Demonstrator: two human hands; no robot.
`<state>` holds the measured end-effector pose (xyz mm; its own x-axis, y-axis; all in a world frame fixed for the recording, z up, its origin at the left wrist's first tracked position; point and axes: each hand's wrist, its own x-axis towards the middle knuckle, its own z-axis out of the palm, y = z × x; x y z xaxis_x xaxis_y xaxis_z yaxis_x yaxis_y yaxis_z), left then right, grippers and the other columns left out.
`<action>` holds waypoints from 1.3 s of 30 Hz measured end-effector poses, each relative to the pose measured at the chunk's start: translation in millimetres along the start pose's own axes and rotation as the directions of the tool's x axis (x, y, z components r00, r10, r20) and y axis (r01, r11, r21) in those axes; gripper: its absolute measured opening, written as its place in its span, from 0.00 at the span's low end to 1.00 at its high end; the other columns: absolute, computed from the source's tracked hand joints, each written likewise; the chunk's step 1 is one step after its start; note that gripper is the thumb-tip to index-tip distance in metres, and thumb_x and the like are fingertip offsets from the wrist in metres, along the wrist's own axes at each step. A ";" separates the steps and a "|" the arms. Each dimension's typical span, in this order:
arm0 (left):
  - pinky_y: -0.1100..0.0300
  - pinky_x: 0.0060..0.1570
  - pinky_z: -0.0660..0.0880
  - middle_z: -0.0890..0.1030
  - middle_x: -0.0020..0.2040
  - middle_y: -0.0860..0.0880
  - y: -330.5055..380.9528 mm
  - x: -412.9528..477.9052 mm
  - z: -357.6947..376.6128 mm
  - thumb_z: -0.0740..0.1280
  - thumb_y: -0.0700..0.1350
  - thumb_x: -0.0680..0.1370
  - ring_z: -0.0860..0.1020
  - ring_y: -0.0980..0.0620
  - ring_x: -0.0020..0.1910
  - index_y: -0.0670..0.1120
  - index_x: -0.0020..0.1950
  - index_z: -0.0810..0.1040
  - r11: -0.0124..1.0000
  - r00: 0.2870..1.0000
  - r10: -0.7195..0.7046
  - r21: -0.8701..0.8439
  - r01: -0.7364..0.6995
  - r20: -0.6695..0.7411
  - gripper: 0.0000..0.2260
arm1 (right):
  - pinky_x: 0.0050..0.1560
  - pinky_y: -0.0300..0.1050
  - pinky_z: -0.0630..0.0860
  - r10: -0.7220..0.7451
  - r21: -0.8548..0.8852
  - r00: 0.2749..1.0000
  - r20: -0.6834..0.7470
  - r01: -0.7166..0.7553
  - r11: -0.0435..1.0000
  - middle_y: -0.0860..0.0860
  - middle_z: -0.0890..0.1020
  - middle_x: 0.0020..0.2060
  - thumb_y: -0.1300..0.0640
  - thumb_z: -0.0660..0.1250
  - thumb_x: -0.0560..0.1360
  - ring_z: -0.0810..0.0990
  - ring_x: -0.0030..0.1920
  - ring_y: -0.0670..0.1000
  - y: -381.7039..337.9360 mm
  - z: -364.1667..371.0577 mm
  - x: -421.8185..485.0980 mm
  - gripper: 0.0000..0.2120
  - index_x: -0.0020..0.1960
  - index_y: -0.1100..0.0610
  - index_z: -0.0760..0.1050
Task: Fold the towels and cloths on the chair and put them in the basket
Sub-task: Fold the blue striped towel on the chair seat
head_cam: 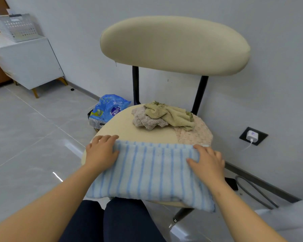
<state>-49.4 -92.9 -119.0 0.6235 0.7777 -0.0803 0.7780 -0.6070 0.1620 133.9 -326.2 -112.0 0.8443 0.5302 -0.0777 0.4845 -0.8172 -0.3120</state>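
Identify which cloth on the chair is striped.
The blue-and-white towel at the front of the seat, under the left hand and right hand. The green cloth and pink cloth behind it are plain.

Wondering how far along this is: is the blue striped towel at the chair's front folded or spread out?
Folded: the blue-and-white striped terry towel shows two stacked layers along its far edge.
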 end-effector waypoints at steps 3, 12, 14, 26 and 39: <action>0.51 0.63 0.61 0.74 0.62 0.50 -1.3 3.6 -1.6 0.61 0.53 0.78 0.64 0.46 0.67 0.55 0.67 0.69 0.999 1.000 -0.005 0.051 0.005 0.004 0.17 | 0.62 0.47 0.61 0.036 -0.069 0.999 0.004 -0.036 0.997 0.52 0.70 0.64 0.42 0.62 0.75 0.65 0.63 0.56 0.3 -1.3 4.9 0.21 0.67 0.45 0.68; 0.56 0.43 0.68 0.75 0.37 0.50 -4.4 8.7 -46.4 0.63 0.52 0.67 0.73 0.48 0.42 0.49 0.37 0.72 0.863 0.997 -0.062 -0.499 0.081 0.054 0.07 | 0.35 0.44 0.67 0.024 0.681 0.997 -0.069 0.030 0.732 0.49 0.74 0.35 0.59 0.66 0.75 0.72 0.36 0.49 -0.7 -32.3 14.8 0.10 0.37 0.51 0.69; 0.56 0.43 0.68 0.76 0.40 0.48 -3.5 21.2 -40.3 0.63 0.46 0.73 0.73 0.46 0.44 0.48 0.39 0.72 0.905 0.996 -0.053 -0.418 0.078 0.072 0.04 | 0.34 0.41 0.66 0.034 0.707 0.997 -0.071 0.027 0.707 0.49 0.74 0.36 0.60 0.64 0.76 0.71 0.36 0.47 -6.7 -29.6 22.6 0.09 0.38 0.51 0.69; 0.53 0.58 0.68 0.78 0.59 0.51 -4.3 39.7 -10.3 0.55 0.47 0.81 0.73 0.47 0.60 0.53 0.59 0.74 0.997 0.993 0.048 -0.072 -0.040 0.111 0.11 | 0.47 0.50 0.73 0.308 0.741 0.925 0.225 -0.367 0.562 0.63 0.79 0.50 0.61 0.65 0.75 0.78 0.47 0.57 13.4 3.5 34.6 0.07 0.51 0.63 0.75; 0.44 0.65 0.59 0.70 0.67 0.49 12.7 36.9 7.9 0.53 0.51 0.81 0.65 0.45 0.68 0.56 0.66 0.70 0.994 0.999 0.041 0.104 -0.041 0.002 0.14 | 0.36 0.42 0.68 0.352 0.767 0.935 0.048 -0.259 0.586 0.51 0.75 0.40 0.61 0.63 0.77 0.75 0.44 0.54 17.1 3.9 24.1 0.06 0.53 0.60 0.73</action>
<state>-15.9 -73.2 -127.6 0.6553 0.7516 -0.0752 0.7554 -0.6523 0.0625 161.6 -326.6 -122.9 0.9488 0.2192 -0.2274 -0.1107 -0.4434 -0.8895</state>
